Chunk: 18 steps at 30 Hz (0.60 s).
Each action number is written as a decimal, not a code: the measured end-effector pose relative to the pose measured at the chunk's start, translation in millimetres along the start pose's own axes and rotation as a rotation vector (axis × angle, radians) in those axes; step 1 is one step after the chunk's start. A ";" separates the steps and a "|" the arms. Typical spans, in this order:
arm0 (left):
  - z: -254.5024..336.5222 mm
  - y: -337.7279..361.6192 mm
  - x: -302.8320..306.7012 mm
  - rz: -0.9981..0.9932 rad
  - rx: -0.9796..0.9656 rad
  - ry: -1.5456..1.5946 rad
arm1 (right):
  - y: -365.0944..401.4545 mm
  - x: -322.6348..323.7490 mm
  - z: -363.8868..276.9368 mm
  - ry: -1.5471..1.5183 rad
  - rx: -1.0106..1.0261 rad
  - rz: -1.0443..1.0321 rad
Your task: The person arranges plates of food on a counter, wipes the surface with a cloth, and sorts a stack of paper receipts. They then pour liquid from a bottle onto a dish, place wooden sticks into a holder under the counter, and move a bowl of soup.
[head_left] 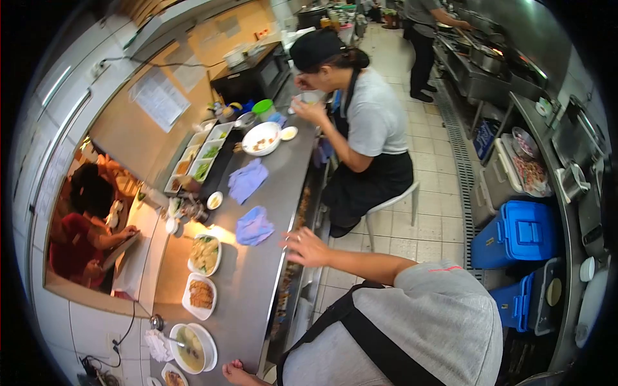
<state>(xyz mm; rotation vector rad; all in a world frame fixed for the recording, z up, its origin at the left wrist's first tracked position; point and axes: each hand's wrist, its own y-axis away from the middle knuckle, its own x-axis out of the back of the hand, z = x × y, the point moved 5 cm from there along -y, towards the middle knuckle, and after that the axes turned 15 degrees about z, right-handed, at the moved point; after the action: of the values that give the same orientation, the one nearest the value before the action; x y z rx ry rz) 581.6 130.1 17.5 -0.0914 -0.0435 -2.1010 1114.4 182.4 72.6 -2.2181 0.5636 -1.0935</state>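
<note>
My right hand (pixel 306 246) is over the counter's front edge, with its fingers apart and nothing in them. A ring shows on one finger. The nearest thing is a crumpled purple cloth (pixel 255 226); a second purple cloth (pixel 247 181) lies farther along. Partly cut off at the bottom, my left hand (pixel 239 373) is at the counter edge, fingers loosely bent, with nothing visible in it. Beyond it stands a white bowl of soup (pixel 191 348) with a spoon. A dish of sliced fried food (pixel 201 295) and a plate of greens (pixel 205 255) sit behind.
A seated person (pixel 370 122) in a black cap holds a small bowl at the counter (pixel 257 283). Someone in red stands beyond the pass window (pixel 77 248). Another person works near the stove (pixel 486 58). Blue bins (pixel 515 235) line the right side of the tiled floor.
</note>
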 end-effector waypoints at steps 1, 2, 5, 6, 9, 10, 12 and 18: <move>-7.0 5.7 -7.2 -0.005 -0.103 -0.063 | 35.7 16.4 7.6 -0.011 -0.027 -0.080; -11.6 8.4 -15.6 -0.008 -0.207 -0.126 | 74.0 34.6 14.8 -0.027 -0.056 -0.161; 2.4 45.3 -32.8 0.059 -0.524 -0.372 | 231.1 63.8 96.5 0.198 -0.355 -0.788; 16.3 65.8 -42.7 0.090 -0.630 -0.453 | 292.2 77.1 129.4 0.298 -0.418 -1.028; 46.9 111.5 -58.1 0.114 -0.873 -0.673 | 434.7 183.0 177.2 0.516 -0.899 -1.144; 56.0 121.9 -58.3 0.132 -0.876 -0.751 | 506.9 193.8 216.1 0.520 -0.983 -1.127; 69.9 141.1 -58.7 0.175 -0.877 -0.909 | 538.5 264.8 206.8 0.605 -1.194 -0.978; 73.0 149.7 -67.8 0.095 -1.252 -1.290 | 623.1 335.5 172.2 0.526 -1.616 -0.403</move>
<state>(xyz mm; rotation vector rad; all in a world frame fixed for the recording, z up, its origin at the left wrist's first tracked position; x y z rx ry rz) 748.3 117.4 83.7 -2.0598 0.4865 -1.3374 1378.3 -419.4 -241.4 -3.4316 1.7359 -1.7869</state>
